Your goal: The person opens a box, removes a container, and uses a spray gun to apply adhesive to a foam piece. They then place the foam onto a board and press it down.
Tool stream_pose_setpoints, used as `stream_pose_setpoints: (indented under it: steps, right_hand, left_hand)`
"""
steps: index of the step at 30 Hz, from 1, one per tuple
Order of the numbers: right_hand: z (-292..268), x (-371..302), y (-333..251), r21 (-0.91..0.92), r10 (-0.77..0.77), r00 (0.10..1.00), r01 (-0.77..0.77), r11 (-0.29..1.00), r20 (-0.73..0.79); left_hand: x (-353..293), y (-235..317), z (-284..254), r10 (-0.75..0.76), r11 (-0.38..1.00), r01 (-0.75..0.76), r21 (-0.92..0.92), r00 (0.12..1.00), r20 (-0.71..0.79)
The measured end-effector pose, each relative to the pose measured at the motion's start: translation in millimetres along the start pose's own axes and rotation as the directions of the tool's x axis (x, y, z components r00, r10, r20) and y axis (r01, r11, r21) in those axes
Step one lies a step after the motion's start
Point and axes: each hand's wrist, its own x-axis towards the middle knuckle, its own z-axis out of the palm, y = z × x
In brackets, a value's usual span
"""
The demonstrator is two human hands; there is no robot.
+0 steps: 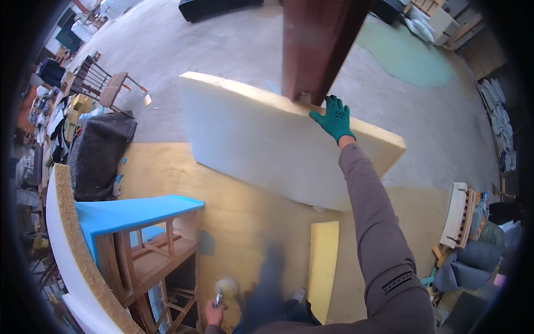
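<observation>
My right hand (335, 119), in a green glove, rests on the top edge of a large foam slab (267, 142), fingers stretched out and thumb apart. The slab stands on its long edge, its broad pale face toward me, close to a red-brown steel column (320, 47). Low in front of my body, my bare left hand (213, 314) is closed around a silver spray gun (219, 298) with a round whitish cup. A blurred haze hangs over the floor beyond it. Beside my legs lies a narrow yellow foam strip (322, 267).
At lower left, a wooden furniture frame (161, 250) carries blue foam (133, 212); a curved foam-edged panel (75, 250) stands beside it. A dark cloth-covered block (100, 153) and a chair (114, 89) are farther left. Wooden pieces (459, 217) and grey cushions (473, 264) lie at right.
</observation>
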Motion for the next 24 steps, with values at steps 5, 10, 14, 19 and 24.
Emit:
stream_pose_setpoints:
  steps: [5, 10, 14, 19, 24]
  right_hand:
    - [26, 20, -17, 0.13, 0.099, 0.935, -0.151, 0.98, 0.34]
    - [26, -34, -29, 0.09, -0.078, 0.912, 0.045, 0.995, 0.403]
    - [31, -78, -60, -0.042, -0.082, 0.724, 0.152, 0.987, 0.685]
    - [17, -161, -104, -0.119, -0.054, 0.846, 0.137, 0.983, 0.531]
    - [-36, -217, -130, 0.111, -0.161, 0.898, 0.126, 0.986, 0.409]
  left_hand:
    - [5, 4, -7, 0.0, 1.0, 0.0, -0.015, 0.999, 0.053]
    - [-3, 15, -16, -0.108, 0.993, 0.109, -0.05, 0.994, 0.033]
    - [0, 31, -19, -0.127, 0.99, 0.13, -0.053, 0.99, 0.055]
    - [3, 32, -23, -0.064, 0.998, 0.064, 0.013, 0.998, -0.028]
    - [32, 5, -33, 0.073, 0.993, -0.067, -0.095, 0.995, 0.062]
